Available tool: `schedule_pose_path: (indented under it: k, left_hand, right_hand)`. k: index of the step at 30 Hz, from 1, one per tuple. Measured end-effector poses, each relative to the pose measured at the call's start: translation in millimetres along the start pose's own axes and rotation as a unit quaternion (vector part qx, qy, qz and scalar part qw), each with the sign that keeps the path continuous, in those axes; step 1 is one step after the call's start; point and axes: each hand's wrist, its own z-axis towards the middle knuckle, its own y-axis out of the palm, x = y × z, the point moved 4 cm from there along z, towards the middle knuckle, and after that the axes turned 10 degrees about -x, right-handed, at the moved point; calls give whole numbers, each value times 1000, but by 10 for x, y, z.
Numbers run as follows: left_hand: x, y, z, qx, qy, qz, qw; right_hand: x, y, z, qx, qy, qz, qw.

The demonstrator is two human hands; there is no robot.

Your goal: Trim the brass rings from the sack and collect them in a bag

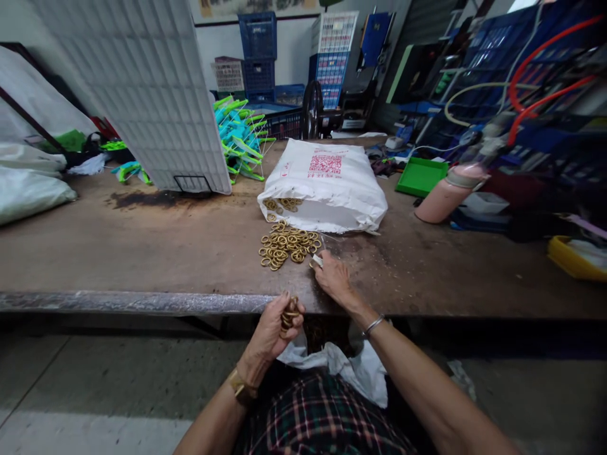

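My left hand (269, 328), at the table's front edge, is closed around several brass-coloured rings (290, 315). Beyond it, my right hand (336, 278) rests low over the tabletop, its fingers pinching a small white and dark tool (317, 260) whose exact kind is too small to tell. The tool's end is beside a loose pile of similar rings (287, 243). Behind the pile lies a white woven sack (327, 189) with red print, its mouth facing me and more rings (282, 204) inside.
On the wooden table (142, 253), a tall white ribbed panel (161, 95) stands left, with green and blue plastic pieces (241, 136) behind it. A pink bottle (446, 196), a green tray (421, 177) and a yellow container (576, 262) are right. An open white bag (336, 363) sits at my lap.
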Motion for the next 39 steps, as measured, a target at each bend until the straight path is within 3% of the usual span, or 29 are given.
schedule_pose_path:
  k: [6, 11, 16, 19, 22, 26, 30, 34, 36, 39]
  left_hand:
    - [21, -64, 25, 8, -15, -34, 999]
    - [49, -37, 74, -27, -24, -53, 998]
    - [70, -35, 131, -18, -15, -29, 999]
    - [114, -29, 174, 12, -3, 18, 1000]
    - [163, -16, 211, 59, 24, 101, 993]
    - [157, 30, 242, 80, 31, 190, 978]
    - [133, 55, 247, 75, 43, 259, 962]
    - [172, 61, 232, 100, 109, 317, 937]
    - [195, 75, 224, 107, 150, 337, 923]
    - [202, 100, 224, 103, 187, 358, 909]
  right_hand:
    - [-24, 68, 156, -16, -6, -13, 1000]
    - [-6, 74, 136, -17, -7, -18, 1000]
    - [20, 63, 98, -14, -36, 54, 998]
    - [-22, 40, 8, -11, -98, 170, 981]
    - [-110, -1, -143, -13, -171, 286, 943]
    - [-216, -37, -324, -47, -211, 332, 918]
    - [-265, -56, -403, -59, -206, 328, 920]
    - [-236, -31, -410, -50, -134, 369, 918]
    - [-221, 40, -418, -101, -86, 433, 892]
    - [-232, 162, -457, -214, -25, 555, 804]
